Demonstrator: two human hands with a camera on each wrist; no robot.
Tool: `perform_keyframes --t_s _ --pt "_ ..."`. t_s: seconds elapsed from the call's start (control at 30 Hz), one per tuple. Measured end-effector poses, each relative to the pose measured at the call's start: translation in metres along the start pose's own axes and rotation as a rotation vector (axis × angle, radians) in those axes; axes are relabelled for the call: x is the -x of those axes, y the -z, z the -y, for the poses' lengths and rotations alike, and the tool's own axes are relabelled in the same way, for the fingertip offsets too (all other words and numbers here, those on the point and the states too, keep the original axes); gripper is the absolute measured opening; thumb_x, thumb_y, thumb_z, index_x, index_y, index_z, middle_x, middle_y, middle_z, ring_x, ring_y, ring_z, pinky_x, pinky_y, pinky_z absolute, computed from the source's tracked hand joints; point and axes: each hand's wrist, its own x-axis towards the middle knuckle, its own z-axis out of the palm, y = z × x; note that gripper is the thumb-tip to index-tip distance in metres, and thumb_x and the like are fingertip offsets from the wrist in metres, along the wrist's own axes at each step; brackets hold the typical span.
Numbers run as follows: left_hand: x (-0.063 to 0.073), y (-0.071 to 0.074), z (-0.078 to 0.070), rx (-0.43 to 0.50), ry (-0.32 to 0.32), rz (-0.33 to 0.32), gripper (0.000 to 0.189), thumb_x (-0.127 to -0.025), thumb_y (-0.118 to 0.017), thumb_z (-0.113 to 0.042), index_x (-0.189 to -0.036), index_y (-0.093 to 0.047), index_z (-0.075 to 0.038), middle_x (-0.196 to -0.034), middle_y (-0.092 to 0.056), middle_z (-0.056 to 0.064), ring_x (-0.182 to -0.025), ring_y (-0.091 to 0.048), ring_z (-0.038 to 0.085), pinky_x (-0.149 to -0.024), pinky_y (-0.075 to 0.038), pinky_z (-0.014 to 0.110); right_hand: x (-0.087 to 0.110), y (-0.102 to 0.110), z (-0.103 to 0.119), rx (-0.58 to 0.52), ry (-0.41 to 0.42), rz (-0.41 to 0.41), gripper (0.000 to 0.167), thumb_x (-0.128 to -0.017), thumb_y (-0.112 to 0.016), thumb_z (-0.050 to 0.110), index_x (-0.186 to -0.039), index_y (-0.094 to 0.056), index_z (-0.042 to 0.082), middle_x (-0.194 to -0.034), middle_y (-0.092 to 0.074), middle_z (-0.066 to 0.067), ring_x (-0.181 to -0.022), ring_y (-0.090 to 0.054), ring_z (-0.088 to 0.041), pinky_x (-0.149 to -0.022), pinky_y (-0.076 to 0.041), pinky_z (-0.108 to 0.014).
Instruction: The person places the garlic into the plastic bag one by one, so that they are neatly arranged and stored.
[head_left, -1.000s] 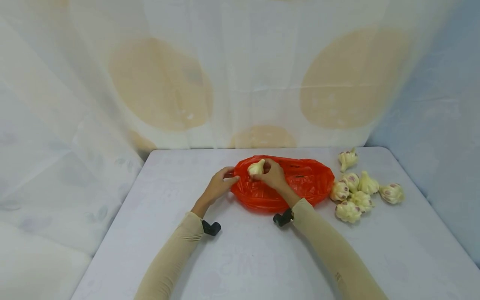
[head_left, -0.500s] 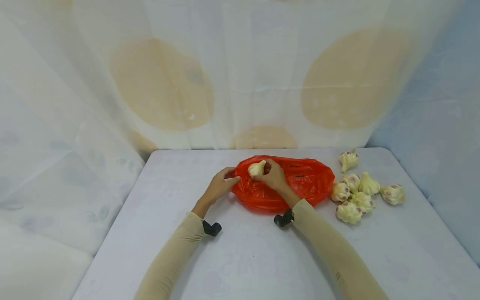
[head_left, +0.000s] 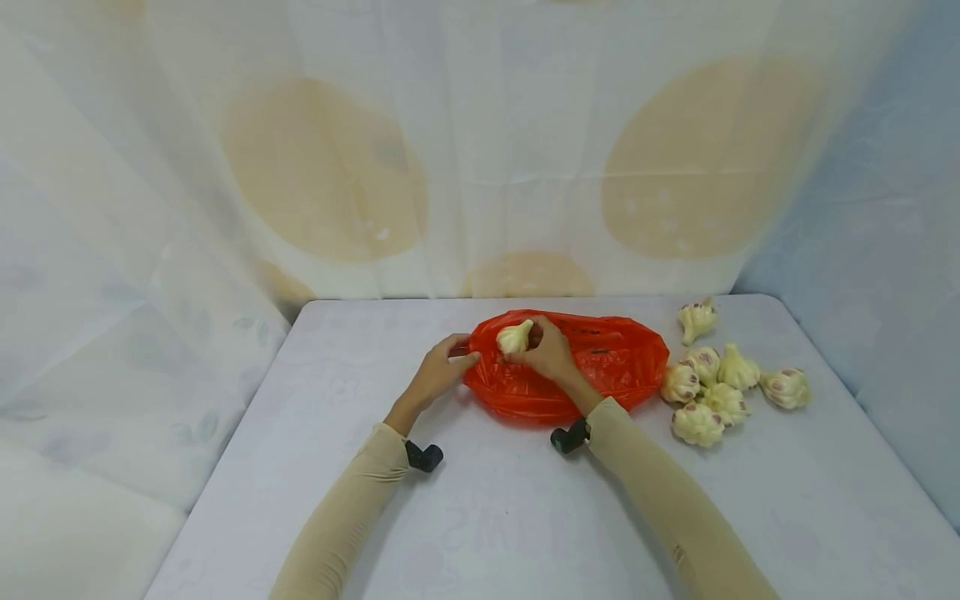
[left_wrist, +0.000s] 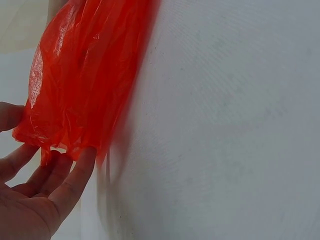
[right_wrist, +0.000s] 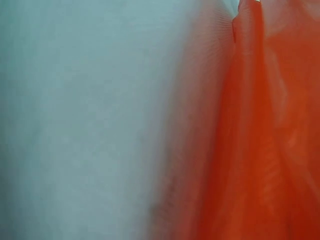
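Observation:
An open red plastic bag point(head_left: 615, 375) lies on the table, its mouth facing up. At its left end my left hand point(head_left: 435, 372) grips the rim; in the left wrist view the thumb and fingers point(left_wrist: 75, 182) lie on either side of the bag's gathered edge. My right hand point(head_left: 551, 352) pinches a pale garlic bulb point(head_left: 513, 337) above the left part of the bag's mouth, stem pointing up and right. The right wrist view shows the side of the bag point(right_wrist: 260, 150) up close, but neither the hand nor the bulb.
Several garlic bulbs point(head_left: 723, 404) sit close together right of the bag, with one bulb point(head_left: 697, 321) farther back and another bulb point(head_left: 785, 388) to the right. A pale cloth covers the table point(head_left: 480, 517). Patterned curtains point(head_left: 517, 150) hang behind and at the sides.

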Motion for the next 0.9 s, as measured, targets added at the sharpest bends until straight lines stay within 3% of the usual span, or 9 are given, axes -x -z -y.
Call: perform_keyframes --t_s 0.23,0.43,0.9 --pt "-0.001 0.000 -0.001 0.017 -0.005 -0.003 0.041 -0.094 -0.063 -0.028 -0.132 -0.057 -0.013 -0.127 -0.060 0.004 -0.120 -0.055 0.022 -0.099 -0.048 0.044 0.002 0.009 0.005 -0.035 0.026 -0.004 0.072 -0.075 -0.086 0.021 -0.133 -0.046 0.008 -0.120 -0.057 -0.011 -0.107 -0.057 -0.031 -0.091 -0.053 -0.042" --pt "0.000 0.001 -0.001 0.001 0.022 -0.007 0.043 -0.094 -0.063 -0.031 -0.133 -0.056 -0.014 -0.128 -0.060 0.003 -0.120 -0.054 0.022 -0.099 -0.048 0.044 0.008 0.026 0.015 -0.001 0.050 -0.020 0.068 -0.076 -0.085 0.019 -0.132 -0.048 0.009 -0.122 -0.058 -0.012 -0.114 -0.057 -0.033 -0.091 -0.053 -0.043" --pt "0.001 0.006 0.000 0.017 0.000 0.001 0.043 -0.094 -0.063 -0.030 -0.132 -0.056 -0.012 -0.128 -0.060 0.005 -0.120 -0.054 0.023 -0.098 -0.048 0.044 0.031 0.109 0.032 0.082 0.145 -0.094 0.066 -0.079 -0.082 0.020 -0.136 -0.048 0.013 -0.128 -0.058 -0.015 -0.116 -0.058 -0.031 -0.091 -0.053 -0.047"
